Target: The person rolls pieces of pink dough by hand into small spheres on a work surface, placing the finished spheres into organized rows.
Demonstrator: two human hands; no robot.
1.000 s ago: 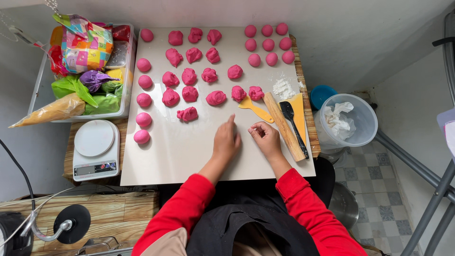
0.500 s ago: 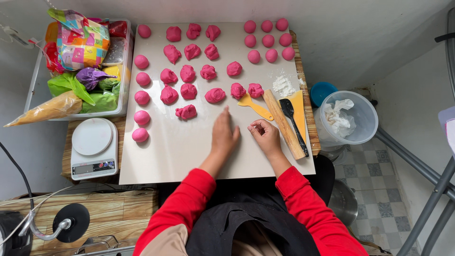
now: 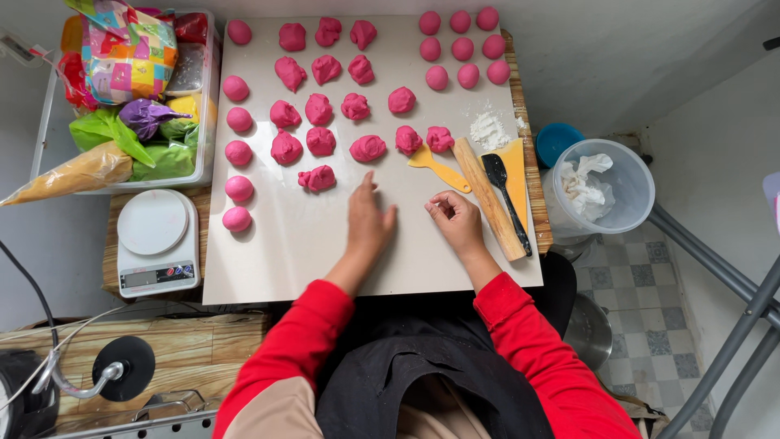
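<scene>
While we scan from the left, we meet a bin (image 3: 49, 122) of coloured bags and, below it, one white scale (image 3: 156, 241), both beside the pale board (image 3: 276, 260). Down the board's left edge we count five smooth pink balls (image 3: 236, 154), then a middle cluster of about sixteen rough pink lumps (image 3: 318, 178), the nearest one just ahead of our hands. We judge this dough soft, light and a little tacky, easily dented, so a lump is best cupped from the sides with the fingertips, not pinched. Our left hand (image 3: 367, 223) lies flat on the bare board, fingers together and holding nothing, near that closest lump. Our right hand (image 3: 455, 219) rests just beside it with fingers curled in; whether a bit of dough sits inside we cannot tell. Further right lie one yellow scraper (image 3: 439, 167), one rolling pin (image 3: 488, 199), one black spatula (image 3: 502, 195) and seven more balls at the top corner (image 3: 463, 45).
</scene>
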